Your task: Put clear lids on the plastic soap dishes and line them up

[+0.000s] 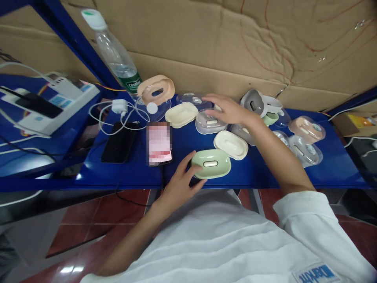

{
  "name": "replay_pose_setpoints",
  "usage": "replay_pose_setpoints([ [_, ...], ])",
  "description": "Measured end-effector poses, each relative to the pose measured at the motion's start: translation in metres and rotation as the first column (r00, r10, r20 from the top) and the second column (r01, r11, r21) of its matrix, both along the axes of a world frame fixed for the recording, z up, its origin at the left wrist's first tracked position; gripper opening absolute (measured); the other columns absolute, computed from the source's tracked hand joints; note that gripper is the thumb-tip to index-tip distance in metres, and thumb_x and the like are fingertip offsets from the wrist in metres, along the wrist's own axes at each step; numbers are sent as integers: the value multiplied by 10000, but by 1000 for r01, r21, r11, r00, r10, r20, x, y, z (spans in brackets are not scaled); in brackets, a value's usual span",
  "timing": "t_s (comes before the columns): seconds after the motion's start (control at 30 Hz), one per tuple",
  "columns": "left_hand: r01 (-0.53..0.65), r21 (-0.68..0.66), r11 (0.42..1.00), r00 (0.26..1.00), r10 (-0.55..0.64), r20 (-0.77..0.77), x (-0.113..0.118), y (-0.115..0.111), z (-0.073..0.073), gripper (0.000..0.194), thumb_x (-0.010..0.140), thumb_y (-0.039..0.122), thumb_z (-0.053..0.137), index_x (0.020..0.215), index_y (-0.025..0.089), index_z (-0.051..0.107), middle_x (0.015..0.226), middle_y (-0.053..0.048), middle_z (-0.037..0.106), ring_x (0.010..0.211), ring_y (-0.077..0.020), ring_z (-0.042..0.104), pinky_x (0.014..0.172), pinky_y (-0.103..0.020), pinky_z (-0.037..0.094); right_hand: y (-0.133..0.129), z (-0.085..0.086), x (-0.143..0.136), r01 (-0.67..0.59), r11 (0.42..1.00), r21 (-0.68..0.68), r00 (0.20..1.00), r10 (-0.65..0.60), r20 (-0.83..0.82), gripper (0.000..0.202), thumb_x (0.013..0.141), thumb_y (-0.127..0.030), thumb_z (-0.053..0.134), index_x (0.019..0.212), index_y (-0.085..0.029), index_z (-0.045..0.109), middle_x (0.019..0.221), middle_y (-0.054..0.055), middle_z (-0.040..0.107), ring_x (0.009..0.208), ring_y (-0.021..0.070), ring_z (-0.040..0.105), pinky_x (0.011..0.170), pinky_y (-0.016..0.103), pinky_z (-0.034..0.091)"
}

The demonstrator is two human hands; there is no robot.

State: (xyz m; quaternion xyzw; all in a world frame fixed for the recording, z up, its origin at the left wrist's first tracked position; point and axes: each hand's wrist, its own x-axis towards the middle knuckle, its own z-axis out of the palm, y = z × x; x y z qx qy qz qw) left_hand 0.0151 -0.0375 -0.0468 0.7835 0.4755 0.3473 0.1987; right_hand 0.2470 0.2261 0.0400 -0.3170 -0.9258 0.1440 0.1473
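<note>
The left hand point(180, 184) has its fingers clamped on the left end of the green dish point(219, 169), which is near the front edge of the blue table point(265, 173). The dish has a small white bar point(211, 164) in its middle. The right hand point(228, 110) is at the gray dish with a clear lid point(210, 125), and its fingers are apart. I cannot tell if they touch the lid. The cream dish point(231, 145) is just beside the green one, on its far right side. The pale yellow dish point(181, 114) is to the left of the gray dish. The peach dish point(165, 83) is farther back, near the water bottle point(118, 59). The lit phone point(159, 143) and the black phone point(118, 143) are on the left.
</note>
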Motion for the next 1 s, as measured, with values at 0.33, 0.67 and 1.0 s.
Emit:
replay_pose_setpoints([
  [0.33,-5,28,1000,1000,5,15,-2,0,0,306,995,232,755,1260,236,602,1680,-183,456,1563,-319,518,1244,-510,537,69,-11,-67,67,992,-111,994,-56,97,538,1007,-479,759,1417,-133,723,1492,106,720,1388,282,673,1235,508,468],
  [0.67,13,56,998,1000,-13,-14,-1,1,-4,299,1005,253,749,1272,245,616,1681,-175,469,1553,-323,532,1256,-513,529,39,-8,-34,79,997,-4,997,-79,21,794,933,-585,815,1578,-179,594,1574,150,629,1429,324,601,1230,493,465],
  [1.0,15,77,997,1000,-15,4,-1,3,-3,309,1004,261,758,1276,243,612,1665,-182,491,1545,-326,543,1238,-520,545,29,11,-55,222,973,58,974,-224,21,496,1017,-417,775,1445,-169,733,1442,115,738,1350,311,684,1207,466,516],
])
